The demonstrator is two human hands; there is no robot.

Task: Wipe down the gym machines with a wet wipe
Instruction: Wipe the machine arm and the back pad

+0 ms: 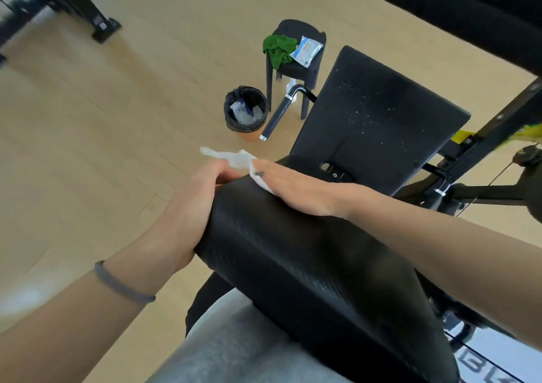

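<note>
A black textured machine pad [308, 268] fills the lower middle of the head view. My left hand [193, 206] grips the pad's left edge, fingers curled round its far end. My right hand [293, 189] lies flat on top of the pad and presses a white wet wipe [234, 158] against it. The wipe's crumpled end sticks out beyond my fingertips. A flat black seat pad [378, 118] of the same machine stands just beyond, speckled with white spots.
A black stool [313, 71] holds a green cloth [278, 49] and a pack of wipes [306, 51]. A bin with a black liner [245, 111] stands on the wooden floor beside a machine handle [278, 112]. Another black pad [457, 10] hangs top right; a machine base [102, 27] sits top left.
</note>
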